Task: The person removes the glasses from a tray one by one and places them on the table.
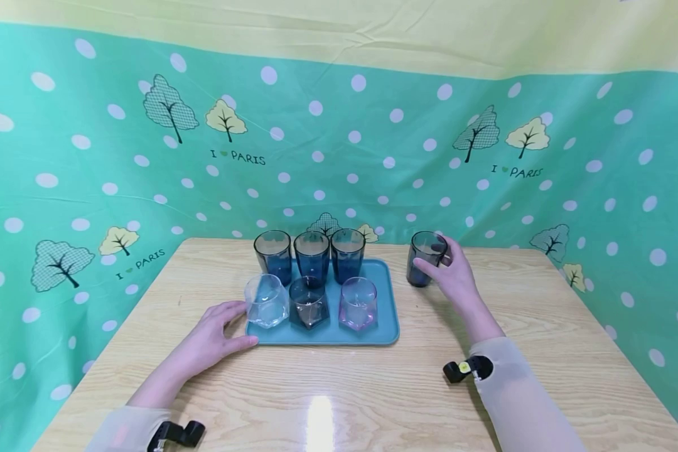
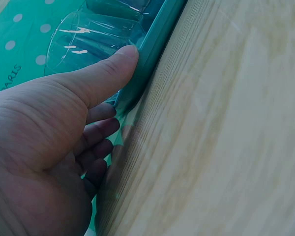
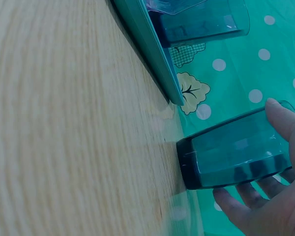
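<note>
My right hand holds a tall dark tinted glass to the right of the tray, thumb on its near side and fingers round the far side. In the right wrist view that glass stands upright, its base close to the tabletop. The left hand lies at the front left corner of a blue tray. Its thumb touches the rim, with the other fingers loosely bent along the left side, beside a clear faceted glass.
Three tall dark blue glasses fill the tray's back row. In front, a short smoky glass and a pinkish one stand beside the clear one. A polka-dot cloth hangs behind the wooden table.
</note>
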{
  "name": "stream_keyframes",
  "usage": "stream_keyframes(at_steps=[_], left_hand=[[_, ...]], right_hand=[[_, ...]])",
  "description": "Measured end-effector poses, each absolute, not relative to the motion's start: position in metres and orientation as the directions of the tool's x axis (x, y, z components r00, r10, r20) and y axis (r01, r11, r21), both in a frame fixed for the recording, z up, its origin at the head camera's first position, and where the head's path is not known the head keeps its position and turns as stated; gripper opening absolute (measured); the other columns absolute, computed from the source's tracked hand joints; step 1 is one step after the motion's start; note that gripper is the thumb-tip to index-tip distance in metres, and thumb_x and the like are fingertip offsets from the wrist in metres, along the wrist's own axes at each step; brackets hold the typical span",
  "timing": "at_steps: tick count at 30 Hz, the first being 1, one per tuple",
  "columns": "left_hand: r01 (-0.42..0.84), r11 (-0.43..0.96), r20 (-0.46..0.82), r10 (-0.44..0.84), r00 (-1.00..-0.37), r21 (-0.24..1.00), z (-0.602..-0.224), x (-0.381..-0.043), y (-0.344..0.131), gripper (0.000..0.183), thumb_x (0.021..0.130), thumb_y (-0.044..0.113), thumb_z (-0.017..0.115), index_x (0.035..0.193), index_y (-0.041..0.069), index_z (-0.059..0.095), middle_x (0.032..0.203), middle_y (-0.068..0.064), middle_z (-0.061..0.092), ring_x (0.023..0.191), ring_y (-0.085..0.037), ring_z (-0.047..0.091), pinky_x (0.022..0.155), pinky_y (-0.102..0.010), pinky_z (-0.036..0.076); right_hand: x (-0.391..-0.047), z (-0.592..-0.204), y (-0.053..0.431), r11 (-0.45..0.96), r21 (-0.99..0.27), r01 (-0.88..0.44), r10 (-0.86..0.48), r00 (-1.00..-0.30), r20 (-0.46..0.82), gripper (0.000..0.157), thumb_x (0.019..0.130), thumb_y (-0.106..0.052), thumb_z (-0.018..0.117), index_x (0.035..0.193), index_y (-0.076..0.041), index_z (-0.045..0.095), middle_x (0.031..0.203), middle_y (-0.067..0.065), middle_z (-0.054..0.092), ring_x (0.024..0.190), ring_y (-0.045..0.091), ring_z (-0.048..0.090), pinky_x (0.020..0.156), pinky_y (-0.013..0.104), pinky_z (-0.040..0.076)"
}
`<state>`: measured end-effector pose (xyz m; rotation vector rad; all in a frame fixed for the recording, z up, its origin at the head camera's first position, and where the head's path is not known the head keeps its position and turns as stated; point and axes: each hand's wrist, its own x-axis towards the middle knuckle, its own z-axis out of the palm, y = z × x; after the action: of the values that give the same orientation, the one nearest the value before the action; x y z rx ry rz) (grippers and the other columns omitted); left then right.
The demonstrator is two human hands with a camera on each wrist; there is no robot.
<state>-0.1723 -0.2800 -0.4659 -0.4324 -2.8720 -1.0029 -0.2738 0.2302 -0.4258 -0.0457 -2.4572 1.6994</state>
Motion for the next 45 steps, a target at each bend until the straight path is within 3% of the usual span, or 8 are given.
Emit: stream_keyframes(at_steps=[7,18,27,35,45], left_hand=[[0.28,0.748,0.153,0.236,-0.96,0.601,-0.465,-0.172,-0.281,0.088,0.089,0.044,0.093,0.154,-0.004,0.059,0.158,-0.027,0.055,0.148,-0.054,0.042,0.122,-0.076,0.032],[0.29,0.749,0.157,0.245,-0.957,0.596,-0.466,-0.171,-0.28,0.089,0.089,0.047,0.093,0.155,-0.003,0.059,0.159,-0.027,0.054,0.148,-0.055,0.042,0.121,-0.078,0.031],[0.299,0.745,0.17,0.246,-0.954,0.597,-0.467,-0.172,-0.281,0.087,0.088,0.045,0.094,0.154,-0.002,0.06,0.157,-0.026,0.056,0.147,-0.054,0.044,0.121,-0.077,0.033],[0.302,0.746,0.178,0.245,-0.953,0.593,-0.466,-0.172,-0.281,0.088,0.089,0.045,0.094,0.154,-0.003,0.06,0.157,-0.026,0.056,0.147,-0.054,0.044,0.121,-0.076,0.033],[0.294,0.747,0.17,0.241,-0.956,0.596,-0.468,-0.173,-0.282,0.088,0.089,0.046,0.093,0.155,-0.002,0.059,0.158,-0.026,0.055,0.148,-0.054,0.043,0.122,-0.076,0.032]], right_hand=[[-0.272,-0.42,0.227,0.371,-0.925,-0.084,0.105,-0.986,0.132,0.11,0.096,-0.044,0.089,0.178,-0.024,0.018,0.179,0.016,0.028,0.161,0.044,0.032,0.127,0.062,0.036],[-0.264,-0.401,0.223,0.353,-0.924,-0.146,0.127,-0.971,0.202,0.109,0.097,-0.038,0.088,0.178,-0.022,0.017,0.178,0.012,0.031,0.164,0.036,0.029,0.133,0.053,0.027],[-0.258,-0.381,0.206,0.441,-0.864,-0.242,0.112,-0.94,0.321,0.098,0.097,-0.044,0.088,0.174,-0.021,0.033,0.176,0.006,0.039,0.164,0.031,0.03,0.13,0.06,0.031],[-0.261,-0.369,0.178,0.458,-0.835,-0.305,0.078,-0.922,0.38,0.09,0.097,-0.044,0.088,0.17,-0.018,0.042,0.173,0.003,0.044,0.162,0.028,0.034,0.132,0.053,0.03],[-0.267,-0.366,0.142,0.363,-0.859,-0.361,-0.036,-0.927,0.374,0.089,0.095,-0.041,0.09,0.168,-0.019,0.044,0.168,0.002,0.05,0.157,0.023,0.043,0.13,0.043,0.035]])
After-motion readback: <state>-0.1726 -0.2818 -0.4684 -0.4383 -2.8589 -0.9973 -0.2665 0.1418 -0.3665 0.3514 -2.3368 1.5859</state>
